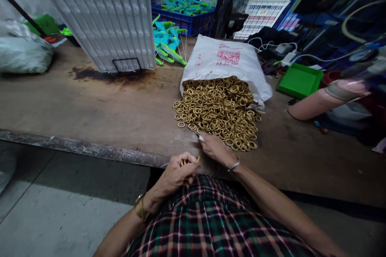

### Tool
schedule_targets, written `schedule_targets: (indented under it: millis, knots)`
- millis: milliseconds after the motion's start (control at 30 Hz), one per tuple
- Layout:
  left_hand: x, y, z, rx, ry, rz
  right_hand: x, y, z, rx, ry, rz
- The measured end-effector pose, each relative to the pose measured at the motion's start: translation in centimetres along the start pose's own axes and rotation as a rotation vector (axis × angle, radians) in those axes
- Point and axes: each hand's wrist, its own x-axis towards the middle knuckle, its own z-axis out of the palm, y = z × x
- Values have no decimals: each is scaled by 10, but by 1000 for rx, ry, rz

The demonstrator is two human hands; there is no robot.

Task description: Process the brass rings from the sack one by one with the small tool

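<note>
Clutching gold-coloured rings (198,160), the left hand (180,169) curls closed near the front edge of the bench (90,106), while the right hand (214,147), its grip unclear, sits beside a ring pile (221,108) spilling from a red-printed white bag (205,56).

There is room to pass low over the tabletop (90,104) left of the ring heap (217,108), back to the tall plastic stack (117,24), which blocks the way. Straight ahead, the heap and the white bag (208,60) obstruct. A narrower lane lies right of them, bounded by the green tray (301,79) and pink bottle (322,100).
</note>
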Motion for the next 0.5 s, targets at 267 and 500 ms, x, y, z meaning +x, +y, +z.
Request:
schedule_targets:
  millis: [267, 500]
  knots:
    - [-47, -48, -66, -149, 145, -272, -10, 11, 1, 15, 104, -10]
    - [-27, -92, -71, -139, 178, -371, -19, 13, 3, 87, 198, 18]
